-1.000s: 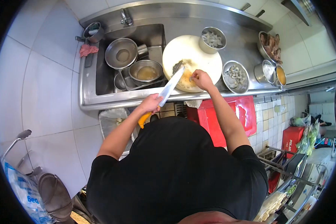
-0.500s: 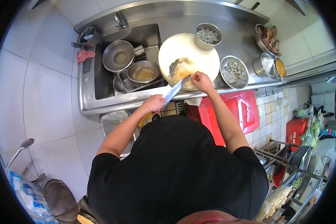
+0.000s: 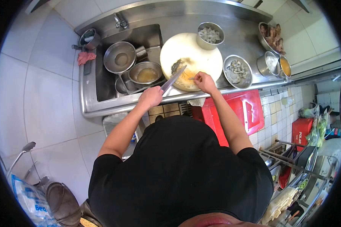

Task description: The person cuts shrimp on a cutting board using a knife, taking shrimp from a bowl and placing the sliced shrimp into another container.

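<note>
My left hand [image 3: 150,97] is closed on the handle of a large knife [image 3: 172,80], whose blade points up and right over the round white cutting board [image 3: 191,47]. Fingers pinched, my right hand [image 3: 204,82] is at the board's front edge with a small greyish piece, perhaps a shrimp. Dark scraps [image 3: 176,66] and wet orange residue lie between the blade and that hand. A steel pot of peeled shrimp [image 3: 210,36] stands on the board's back right. Right of the board sits a steel bowl with more shrimp [image 3: 237,72].
Left of the board, the sink [image 3: 151,36] holds a strainer [image 3: 119,56] and a bowl of cloudy liquid [image 3: 144,73]. At the counter's right end are a bowl of brown meat [image 3: 272,38], a pot with white contents [image 3: 268,63] and a yellow-orange container [image 3: 285,67]. A red lid [image 3: 235,113] lies below.
The knife tip has swung left, away from my right hand, and the blade has turned. My left hand has shifted, and the yellow handle seen earlier is now hidden. The view has moved slightly.
</note>
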Tool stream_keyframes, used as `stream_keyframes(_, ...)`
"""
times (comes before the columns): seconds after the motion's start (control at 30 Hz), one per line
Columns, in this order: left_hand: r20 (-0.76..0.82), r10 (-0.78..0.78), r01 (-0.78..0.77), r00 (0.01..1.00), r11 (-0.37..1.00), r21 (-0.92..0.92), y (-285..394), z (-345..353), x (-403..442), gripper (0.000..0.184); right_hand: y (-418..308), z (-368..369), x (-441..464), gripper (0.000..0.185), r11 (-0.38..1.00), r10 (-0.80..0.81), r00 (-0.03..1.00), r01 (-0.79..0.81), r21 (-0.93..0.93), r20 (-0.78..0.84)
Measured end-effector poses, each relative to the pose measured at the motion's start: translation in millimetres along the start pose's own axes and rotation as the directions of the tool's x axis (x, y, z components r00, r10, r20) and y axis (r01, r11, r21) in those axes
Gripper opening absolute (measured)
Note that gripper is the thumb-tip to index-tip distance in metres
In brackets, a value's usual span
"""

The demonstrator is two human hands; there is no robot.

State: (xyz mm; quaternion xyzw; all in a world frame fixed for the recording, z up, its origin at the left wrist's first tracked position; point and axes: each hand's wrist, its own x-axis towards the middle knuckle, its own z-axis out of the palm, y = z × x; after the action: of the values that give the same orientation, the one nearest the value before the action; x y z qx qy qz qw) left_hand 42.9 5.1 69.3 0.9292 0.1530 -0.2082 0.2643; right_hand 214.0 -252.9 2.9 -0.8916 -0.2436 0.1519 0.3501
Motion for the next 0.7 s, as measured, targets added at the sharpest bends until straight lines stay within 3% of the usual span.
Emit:
stream_keyframes(0.17,0.105,0.094,-0.093,0.99,0.996,-0.009,11.4,1.0,-9.5,0.035,1.8,-0.1,0.9,0.015,0.999,0.022,1.0,-0.022,0.029,0.009)
stream_keyframes(0.23,0.066,0.05,-0.052,0.997,0.998,0.036,2.9,1.3,-3.2,0.036,1.4,-1.1,0.5,0.016,0.999,0.019,1.0,-0.02,0.038,0.014)
stream_keyframes(0.3,0.053,0.11,-0.116,0.993,0.987,0.114,-6.4,-4.6,1.1,0.036,0.8,-1.2,-1.9,0.016,0.998,0.018,1.0,-0.019,0.051,0.015)
stream_keyframes(0.37,-0.059,-0.028,0.028,0.998,1.0,0.005,-3.8,-15.5,-3.5,0.037,-0.5,-0.1,-4.5,0.022,0.999,-0.005,1.0,0.006,0.032,-0.021)
stream_keyframes(0.5,-0.091,0.043,-0.05,0.995,0.996,-0.069,3.4,3.3,-9.8,0.036,-7.0,2.1,-14.6,0.028,0.997,0.017,0.999,-0.015,0.07,-0.032)
stream_keyframes(0.57,-0.023,0.043,-0.044,0.999,0.997,-0.063,5.6,13.9,-12.7,0.036,-2.6,8.2,-16.4,0.03,0.973,-0.23,0.963,0.226,-0.045,-0.143)
stream_keyframes(0.7,0.021,0.062,-0.062,0.998,0.998,0.002,-1.8,35.0,-5.7,0.037,-20.4,-15.9,-4.3,0.028,0.927,-0.373,0.883,0.368,-0.071,-0.285)
